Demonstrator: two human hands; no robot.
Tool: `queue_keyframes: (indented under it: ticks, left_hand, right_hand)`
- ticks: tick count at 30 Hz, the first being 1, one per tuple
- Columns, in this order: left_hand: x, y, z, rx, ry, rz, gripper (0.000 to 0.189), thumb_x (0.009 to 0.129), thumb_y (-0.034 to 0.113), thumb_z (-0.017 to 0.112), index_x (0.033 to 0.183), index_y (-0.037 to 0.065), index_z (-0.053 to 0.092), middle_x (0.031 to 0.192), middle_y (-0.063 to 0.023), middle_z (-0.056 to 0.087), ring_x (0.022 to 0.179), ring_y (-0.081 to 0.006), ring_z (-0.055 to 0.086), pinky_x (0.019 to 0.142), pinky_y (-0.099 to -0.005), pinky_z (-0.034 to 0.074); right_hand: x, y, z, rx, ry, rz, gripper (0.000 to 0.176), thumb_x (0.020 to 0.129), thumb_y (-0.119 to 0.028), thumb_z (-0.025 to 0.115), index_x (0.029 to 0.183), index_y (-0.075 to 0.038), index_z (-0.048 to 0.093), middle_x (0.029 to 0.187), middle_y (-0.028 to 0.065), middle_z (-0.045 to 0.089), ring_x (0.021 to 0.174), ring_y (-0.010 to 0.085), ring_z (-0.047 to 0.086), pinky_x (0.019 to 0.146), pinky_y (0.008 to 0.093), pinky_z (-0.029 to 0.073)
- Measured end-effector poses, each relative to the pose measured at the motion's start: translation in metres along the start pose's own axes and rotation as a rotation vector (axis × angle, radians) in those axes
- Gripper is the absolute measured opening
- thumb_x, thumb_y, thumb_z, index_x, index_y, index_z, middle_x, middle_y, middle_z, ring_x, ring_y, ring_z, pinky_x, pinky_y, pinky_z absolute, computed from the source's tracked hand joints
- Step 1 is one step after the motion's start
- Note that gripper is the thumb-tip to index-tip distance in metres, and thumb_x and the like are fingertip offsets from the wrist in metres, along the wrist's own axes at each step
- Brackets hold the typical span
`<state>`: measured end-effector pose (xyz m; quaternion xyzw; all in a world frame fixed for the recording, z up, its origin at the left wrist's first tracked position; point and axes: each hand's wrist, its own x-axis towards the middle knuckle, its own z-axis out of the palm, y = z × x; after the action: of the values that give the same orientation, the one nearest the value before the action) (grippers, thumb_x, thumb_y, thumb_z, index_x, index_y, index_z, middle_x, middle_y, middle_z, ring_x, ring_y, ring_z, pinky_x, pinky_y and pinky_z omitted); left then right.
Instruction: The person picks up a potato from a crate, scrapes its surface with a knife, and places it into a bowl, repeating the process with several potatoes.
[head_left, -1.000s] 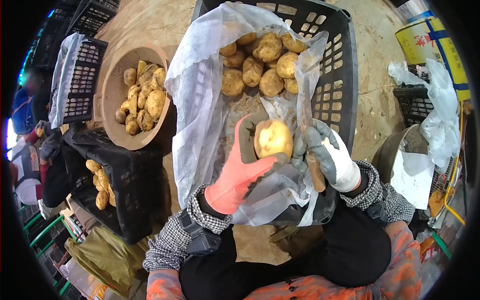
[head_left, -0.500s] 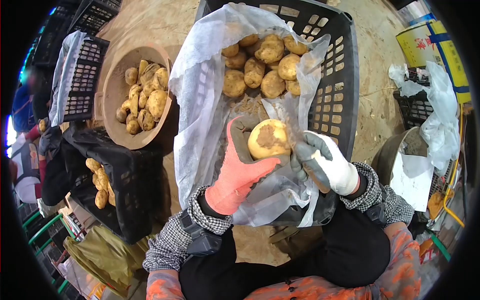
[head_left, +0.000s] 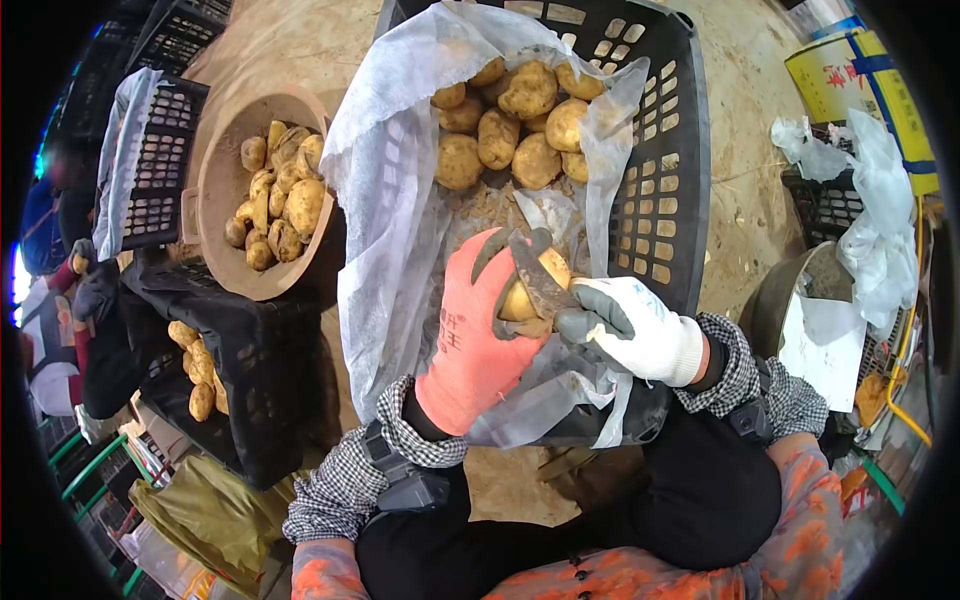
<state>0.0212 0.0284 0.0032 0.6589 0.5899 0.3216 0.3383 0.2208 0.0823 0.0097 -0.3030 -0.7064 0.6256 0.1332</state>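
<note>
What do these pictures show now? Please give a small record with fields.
left hand: red glove, closed round a potato
right hand: white and grey glove, closed, apparently on a dark tool laid against the potato
below the hands: black crate lined with a white sheet
far end of crate: potato heap
left of crate: round basin holding small potatoes
lower left: second black crate with a few potatoes

Dark characters on red glove (head_left: 462, 345), red characters on yellow box (head_left: 858, 82), both unreadable
</note>
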Motion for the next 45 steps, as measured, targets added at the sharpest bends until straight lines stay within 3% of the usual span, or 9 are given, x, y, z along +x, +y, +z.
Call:
queue_keyframes:
  ticks: [6, 9, 23, 27, 29, 33, 37, 41, 45]
  left_hand:
    - [0.015, 0.015, -0.007, -1.073, -0.007, -0.554, 0.054, 0.087, 0.021, 0.063, 0.131, -0.002, 0.041, 0.124, -0.0123, 0.048, 0.109, -0.0213, 0.053, 0.093, -0.0339, 0.046]
    - [0.009, 0.005, -0.007, -0.601, -0.077, -0.273, 0.055, 0.093, 0.03, 0.054, 0.134, -0.003, 0.037, 0.126, -0.0118, 0.046, 0.111, -0.0194, 0.052, 0.094, -0.0333, 0.045]
    - [0.003, -0.002, 0.001, -0.727, -0.084, -0.289, 0.087, 0.066, -0.003, 0.067, 0.144, 0.005, 0.027, 0.136, -0.0096, 0.043, 0.125, -0.0195, 0.043, 0.104, -0.0323, 0.036]
    - [0.003, 0.004, 0.0, -0.784, -0.034, -0.283, 0.074, 0.073, 0.005, 0.066, 0.14, 0.003, 0.035, 0.134, -0.0115, 0.043, 0.12, -0.0203, 0.047, 0.099, -0.0314, 0.04]
    - [0.005, 0.005, 0.0, -0.98, -0.011, -0.361, 0.063, 0.082, 0.013, 0.061, 0.139, 0.002, 0.035, 0.132, -0.0125, 0.045, 0.117, -0.0203, 0.051, 0.096, -0.0317, 0.043]
    - [0.007, 0.004, 0.001, -1.419, -0.077, -0.566, 0.049, 0.101, 0.033, 0.038, 0.134, -0.003, 0.037, 0.125, -0.0169, 0.052, 0.106, -0.0234, 0.059, 0.085, -0.0316, 0.051]
    - [0.001, 0.001, -0.001, -0.911, -0.119, -0.064, 0.045, 0.098, 0.02, 0.049, 0.132, -0.007, 0.035, 0.121, -0.0195, 0.055, 0.098, -0.0278, 0.062, 0.088, -0.0333, 0.05]
    - [-0.004, -0.009, 0.007, -0.535, -0.077, -0.07, 0.051, 0.101, 0.037, 0.036, 0.131, -0.003, 0.04, 0.126, -0.0175, 0.047, 0.107, -0.0217, 0.054, 0.091, -0.0303, 0.045]
    - [-0.011, -0.002, 0.017, -0.367, -0.052, -0.129, 0.073, 0.085, 0.002, 0.061, 0.145, 0.004, 0.02, 0.126, -0.0093, 0.049, 0.111, -0.0191, 0.052, 0.092, -0.0285, 0.044]
  right_hand:
    - [-0.005, 0.001, 0.003, 0.816, 0.235, 0.28, 0.024, 0.094, -0.027, 0.058, 0.099, -0.003, 0.052, 0.081, 0.0037, 0.058, 0.069, 0.0088, 0.055, 0.055, 0.0219, 0.046]
    - [-0.004, 0.004, 0.005, 0.826, 0.238, 0.205, 0.025, 0.093, -0.028, 0.058, 0.097, -0.004, 0.053, 0.079, 0.0032, 0.058, 0.067, 0.0078, 0.054, 0.054, 0.0214, 0.044]
    - [-0.005, 0.005, 0.005, 0.674, 0.24, 0.3, 0.029, 0.094, -0.032, 0.054, 0.094, -0.004, 0.055, 0.078, 0.0054, 0.059, 0.067, 0.0076, 0.055, 0.054, 0.0227, 0.043]
    - [-0.006, 0.01, -0.001, -0.515, 0.259, -0.481, 0.034, 0.09, -0.026, 0.057, 0.111, 0.0, 0.055, 0.085, 0.0062, 0.06, 0.077, 0.0074, 0.058, 0.06, 0.0223, 0.048]
    - [-0.007, -0.01, 0.0, 0.592, 0.14, 0.408, 0.031, 0.091, -0.029, 0.057, 0.104, -0.001, 0.056, 0.083, 0.004, 0.059, 0.073, 0.007, 0.057, 0.06, 0.0219, 0.048]
    - [-0.003, -0.01, 0.001, 0.614, 0.273, 0.388, 0.032, 0.093, -0.035, 0.055, 0.085, -0.004, 0.051, 0.077, 0.0025, 0.058, 0.066, 0.0058, 0.053, 0.055, 0.0208, 0.044]
    - [-0.001, -0.01, 0.003, 0.624, 0.238, 0.434, 0.031, 0.095, -0.034, 0.054, 0.086, -0.004, 0.051, 0.076, 0.0023, 0.057, 0.065, 0.006, 0.052, 0.055, 0.0209, 0.043]
    - [-0.014, -0.013, 0.001, 0.584, 0.283, 0.298, 0.031, 0.094, -0.031, 0.054, 0.097, 0.0, 0.052, 0.078, 0.0008, 0.057, 0.068, 0.0062, 0.052, 0.059, 0.0209, 0.044]
    - [-0.011, -0.002, 0.009, 0.709, 0.347, 0.258, 0.065, 0.089, -0.043, 0.058, 0.127, 0.005, 0.039, 0.086, 0.0049, 0.059, 0.071, 0.0126, 0.058, 0.061, 0.0244, 0.048]
